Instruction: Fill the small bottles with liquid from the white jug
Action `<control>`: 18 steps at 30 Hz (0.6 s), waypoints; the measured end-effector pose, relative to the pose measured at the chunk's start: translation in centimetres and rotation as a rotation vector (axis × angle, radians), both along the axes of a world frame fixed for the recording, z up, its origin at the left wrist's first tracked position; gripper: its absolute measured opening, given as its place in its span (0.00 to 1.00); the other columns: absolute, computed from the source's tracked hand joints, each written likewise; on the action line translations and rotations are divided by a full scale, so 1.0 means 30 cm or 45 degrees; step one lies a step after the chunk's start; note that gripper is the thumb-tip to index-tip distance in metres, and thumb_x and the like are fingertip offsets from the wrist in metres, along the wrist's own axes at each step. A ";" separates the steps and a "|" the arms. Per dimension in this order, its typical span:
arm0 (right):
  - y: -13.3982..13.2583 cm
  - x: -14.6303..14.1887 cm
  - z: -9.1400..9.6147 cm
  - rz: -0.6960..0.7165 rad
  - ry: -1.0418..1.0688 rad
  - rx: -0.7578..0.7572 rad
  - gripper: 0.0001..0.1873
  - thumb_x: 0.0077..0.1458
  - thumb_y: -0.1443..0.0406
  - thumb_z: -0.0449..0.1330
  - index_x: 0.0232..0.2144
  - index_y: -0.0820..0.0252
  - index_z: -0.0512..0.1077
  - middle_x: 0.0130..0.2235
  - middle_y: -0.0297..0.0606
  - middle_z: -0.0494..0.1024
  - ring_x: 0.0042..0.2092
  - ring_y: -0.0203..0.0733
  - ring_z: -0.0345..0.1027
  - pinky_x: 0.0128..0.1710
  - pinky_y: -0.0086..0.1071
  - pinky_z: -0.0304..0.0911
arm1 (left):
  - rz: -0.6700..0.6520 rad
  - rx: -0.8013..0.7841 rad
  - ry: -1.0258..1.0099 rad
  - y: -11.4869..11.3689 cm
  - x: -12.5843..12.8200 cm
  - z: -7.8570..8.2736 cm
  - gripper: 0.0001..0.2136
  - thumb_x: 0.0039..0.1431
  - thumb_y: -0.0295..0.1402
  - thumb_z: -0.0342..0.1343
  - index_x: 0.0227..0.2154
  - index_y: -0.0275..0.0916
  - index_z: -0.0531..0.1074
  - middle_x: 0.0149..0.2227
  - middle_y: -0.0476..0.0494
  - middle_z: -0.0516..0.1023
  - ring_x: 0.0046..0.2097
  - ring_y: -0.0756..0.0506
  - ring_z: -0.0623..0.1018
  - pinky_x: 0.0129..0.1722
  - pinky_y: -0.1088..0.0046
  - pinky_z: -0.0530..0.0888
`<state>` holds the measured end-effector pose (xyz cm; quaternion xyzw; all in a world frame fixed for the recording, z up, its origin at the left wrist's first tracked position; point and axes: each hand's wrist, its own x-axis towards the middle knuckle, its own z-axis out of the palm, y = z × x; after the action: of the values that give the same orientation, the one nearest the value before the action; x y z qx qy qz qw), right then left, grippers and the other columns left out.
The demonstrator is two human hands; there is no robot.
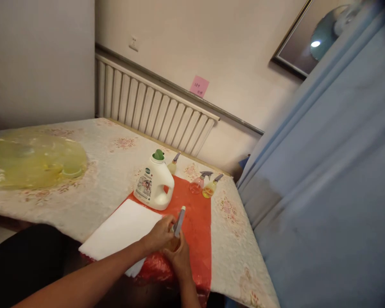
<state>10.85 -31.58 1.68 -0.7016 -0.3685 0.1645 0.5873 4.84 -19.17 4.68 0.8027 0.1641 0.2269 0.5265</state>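
A cream floral tablecloth [105, 162] lay under a glossy red plastic sheet [197, 231]. At the sheet's far left stood a white plastic handled jug [154, 184], its contents hidden. Farther right, one clear grey-headed spray bottle [196, 187] held pink liquid, another [208, 190] yellow. Nearer, over the sheet, the left hand's [160, 233] fingers closed round the neck of a third grey-headed spray bottle [179, 222], the right hand's [180, 255] round its amber-looking body — apparently mid-work on its head, loosening or tightening unclear — which called for a steady lower grip.
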 end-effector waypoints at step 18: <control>0.007 -0.009 -0.013 -0.130 -0.007 -0.047 0.26 0.35 0.67 0.70 0.42 0.58 0.76 0.38 0.39 0.82 0.43 0.54 0.77 0.44 0.41 0.73 | -0.264 0.012 -0.079 0.043 -0.026 0.006 0.12 0.55 0.39 0.54 0.37 0.38 0.74 0.38 0.46 0.75 0.42 0.43 0.71 0.45 0.68 0.69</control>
<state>10.58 -31.38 1.28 -0.7307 -0.3307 0.1394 0.5808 4.05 -17.88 4.86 0.8104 0.0627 0.1969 0.5482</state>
